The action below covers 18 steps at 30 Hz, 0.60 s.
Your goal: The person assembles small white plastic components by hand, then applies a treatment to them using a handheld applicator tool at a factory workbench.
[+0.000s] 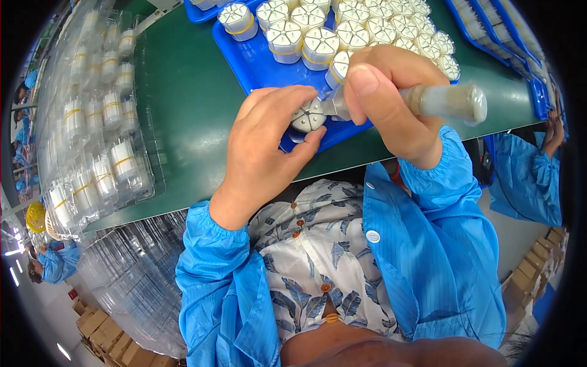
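From where I'm standing, the L hand [263,134] is pinching a white segmented cylinder [309,116] btwn thumb and fingers at the near edge of the blue tray [260,68], while the R hand's [400,101] fingers are wrapping round a translucent-handled tool [449,103]. I'd judge this pc. is mid-step, banded cylinders [320,46] in tray are probably awaiting packing, and those filling clear packs [158,177] are likely done. R fingers are hiding the tool's mid-section; tip contact w/ pc. isn't showing clearly.

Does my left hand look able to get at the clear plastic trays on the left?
Probably yes: only green tabletop lies between the left hand and the clear plastic trays, though it's holding a white segmented cylinder.
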Tool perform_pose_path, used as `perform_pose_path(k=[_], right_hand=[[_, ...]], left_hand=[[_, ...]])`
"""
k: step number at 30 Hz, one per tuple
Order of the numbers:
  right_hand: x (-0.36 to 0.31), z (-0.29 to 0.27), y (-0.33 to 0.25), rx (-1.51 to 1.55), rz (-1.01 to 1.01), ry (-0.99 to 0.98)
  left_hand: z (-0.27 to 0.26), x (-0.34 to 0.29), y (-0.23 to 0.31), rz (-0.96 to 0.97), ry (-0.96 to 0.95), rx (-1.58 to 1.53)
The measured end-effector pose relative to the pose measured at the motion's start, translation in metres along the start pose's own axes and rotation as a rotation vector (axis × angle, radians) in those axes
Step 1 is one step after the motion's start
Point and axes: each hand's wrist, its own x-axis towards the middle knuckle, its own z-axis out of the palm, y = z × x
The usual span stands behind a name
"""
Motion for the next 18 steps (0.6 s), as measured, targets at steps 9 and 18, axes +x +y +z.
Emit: perform_pose_path(k=[9, 18], right_hand=[[0.01, 0.004, -0.006, -0.146, 0.116, -0.149], [0.017, -0.001, -0.004, -0.026, 0.026, -0.083]], left_hand=[[0.001, -0.001, 0.003, -0.038, -0.01, -0.117], [0.003, -0.01, 0.001, -0.106, 0.079, 0.057]])
